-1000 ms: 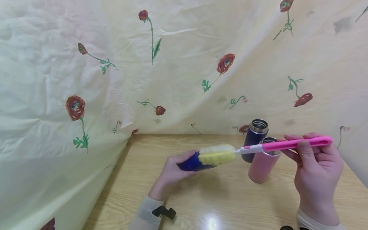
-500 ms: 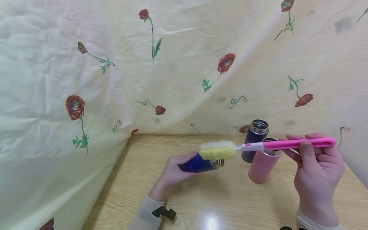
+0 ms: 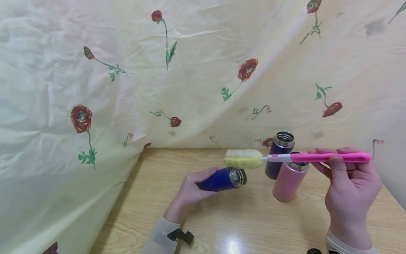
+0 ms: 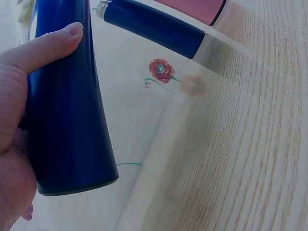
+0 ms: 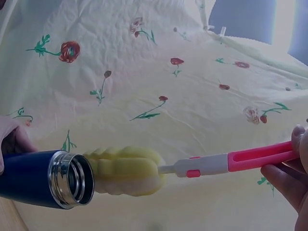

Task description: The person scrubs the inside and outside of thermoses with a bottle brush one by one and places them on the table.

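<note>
My left hand (image 3: 195,187) grips a blue vacuum bottle (image 3: 217,179) around its body, tilted with its uncapped steel mouth toward the right. In the left wrist view the thumb lies across the blue bottle (image 4: 72,106). My right hand (image 3: 352,187) pinches the pink handle of a bottle brush (image 3: 330,157), held nearly level. Its yellow and white sponge head (image 3: 243,158) is outside the bottle, above and just beyond the mouth in the head view. The right wrist view shows the sponge head (image 5: 127,171) partly behind the steel rim (image 5: 72,180).
A pink open bottle (image 3: 290,181) stands on the wooden table (image 3: 253,225) under the brush handle. Close behind it is a dark blue open bottle (image 3: 279,155). A small dark round object (image 3: 314,251) shows at the bottom edge. Flowered cloth (image 3: 196,88) hangs behind and to the left.
The brush has risen and shifted slightly right, leveling out. Its sponge head, earlier overlapping the blue bottle in the head view, now sits above it, uncovering the steel mouth. The left hand stays put.
</note>
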The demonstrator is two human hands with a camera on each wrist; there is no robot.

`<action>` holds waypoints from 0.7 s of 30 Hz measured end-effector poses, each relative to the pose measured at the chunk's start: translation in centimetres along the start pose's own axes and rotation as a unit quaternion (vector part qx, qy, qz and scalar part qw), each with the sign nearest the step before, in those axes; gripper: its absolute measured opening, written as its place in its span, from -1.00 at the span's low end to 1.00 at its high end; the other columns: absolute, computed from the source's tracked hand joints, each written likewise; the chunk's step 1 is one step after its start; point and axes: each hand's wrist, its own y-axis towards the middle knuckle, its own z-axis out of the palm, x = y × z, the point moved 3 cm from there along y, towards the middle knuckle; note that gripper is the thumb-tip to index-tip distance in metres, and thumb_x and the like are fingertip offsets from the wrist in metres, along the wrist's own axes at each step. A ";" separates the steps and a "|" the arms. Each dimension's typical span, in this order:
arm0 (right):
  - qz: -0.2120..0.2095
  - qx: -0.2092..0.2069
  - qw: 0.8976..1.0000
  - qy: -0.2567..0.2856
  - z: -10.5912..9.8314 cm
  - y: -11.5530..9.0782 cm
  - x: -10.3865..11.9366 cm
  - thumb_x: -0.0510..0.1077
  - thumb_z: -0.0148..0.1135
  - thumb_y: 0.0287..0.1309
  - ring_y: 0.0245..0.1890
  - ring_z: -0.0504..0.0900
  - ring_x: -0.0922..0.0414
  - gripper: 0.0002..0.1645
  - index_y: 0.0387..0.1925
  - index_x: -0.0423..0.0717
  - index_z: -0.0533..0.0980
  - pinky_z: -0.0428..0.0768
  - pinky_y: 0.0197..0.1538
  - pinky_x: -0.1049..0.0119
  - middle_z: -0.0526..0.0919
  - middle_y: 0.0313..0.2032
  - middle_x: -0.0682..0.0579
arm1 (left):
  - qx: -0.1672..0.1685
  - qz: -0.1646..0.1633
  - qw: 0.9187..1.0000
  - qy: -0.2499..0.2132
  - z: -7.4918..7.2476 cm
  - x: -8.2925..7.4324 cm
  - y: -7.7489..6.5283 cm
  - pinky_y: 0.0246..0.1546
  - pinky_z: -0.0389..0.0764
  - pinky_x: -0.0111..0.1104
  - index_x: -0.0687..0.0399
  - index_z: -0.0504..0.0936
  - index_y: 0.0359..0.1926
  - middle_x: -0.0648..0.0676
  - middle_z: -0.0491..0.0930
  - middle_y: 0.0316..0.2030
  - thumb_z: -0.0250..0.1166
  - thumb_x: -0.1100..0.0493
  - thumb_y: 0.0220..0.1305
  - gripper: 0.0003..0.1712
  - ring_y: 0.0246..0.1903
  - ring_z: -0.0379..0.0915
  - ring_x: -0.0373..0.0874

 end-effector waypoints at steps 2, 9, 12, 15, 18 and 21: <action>-0.001 -0.001 1.000 -0.005 0.0 0.0 0.0 -0.64 0.18 0.31 -0.20 0.85 -0.14 -0.74 -0.03 -0.78 0.38 0.73 -0.18 0.08 0.76 -0.19 -0.45 | -0.004 -0.002 1.000 -0.004 0.0 -0.1 0.0 0.36 0.54 -0.07 0.15 0.69 0.32 0.08 0.66 0.27 0.78 0.37 -0.16 -0.10 0.28 0.60 0.06; -0.006 -0.011 1.000 -0.026 -0.1 0.4 0.1 -0.61 0.24 0.30 -0.20 0.85 -0.13 -0.72 -0.03 -0.78 0.41 0.72 -0.18 0.10 0.76 -0.21 -0.45 | -0.015 0.005 1.000 -0.006 0.1 0.1 0.0 0.36 0.54 -0.08 0.17 0.69 0.32 0.10 0.67 0.26 0.79 0.38 -0.18 -0.08 0.28 0.60 0.07; -0.007 -0.021 0.999 -0.035 -0.2 0.5 0.2 -0.60 0.28 0.27 -0.23 0.85 -0.13 -0.70 -0.05 -0.79 0.42 0.73 -0.20 0.10 0.76 -0.24 -0.44 | -0.025 0.002 1.000 -0.010 0.1 0.0 0.0 0.37 0.53 -0.08 0.17 0.70 0.31 0.09 0.67 0.26 0.78 0.39 -0.20 -0.08 0.29 0.59 0.06; -0.005 -0.017 0.999 -0.042 -0.2 0.6 0.2 -0.63 0.28 0.24 -0.26 0.85 -0.12 -0.69 -0.04 -0.80 0.43 0.73 -0.22 0.10 0.76 -0.25 -0.43 | -0.043 -0.008 0.999 -0.015 0.0 -0.1 0.1 0.37 0.52 -0.07 0.14 0.71 0.31 0.05 0.68 0.26 0.78 0.39 -0.19 -0.09 0.30 0.58 0.05; 0.001 -0.010 0.999 -0.039 -0.1 0.6 0.2 -0.67 0.27 0.21 -0.27 0.86 -0.11 -0.69 -0.05 -0.82 0.41 0.73 -0.23 0.11 0.77 -0.26 -0.43 | -0.063 -0.018 0.998 -0.020 -0.2 -0.1 0.1 0.36 0.53 -0.07 0.12 0.72 0.30 0.03 0.69 0.24 0.77 0.39 -0.17 -0.11 0.29 0.58 0.05; 0.003 0.001 0.999 -0.050 0.0 0.5 0.2 -0.67 0.26 0.22 -0.27 0.86 -0.09 -0.69 -0.05 -0.83 0.41 0.74 -0.22 0.13 0.78 -0.25 -0.41 | -0.078 -0.022 0.996 -0.026 -0.2 0.1 0.1 0.36 0.53 -0.06 0.15 0.71 0.30 0.07 0.69 0.23 0.77 0.41 -0.17 -0.11 0.28 0.59 0.08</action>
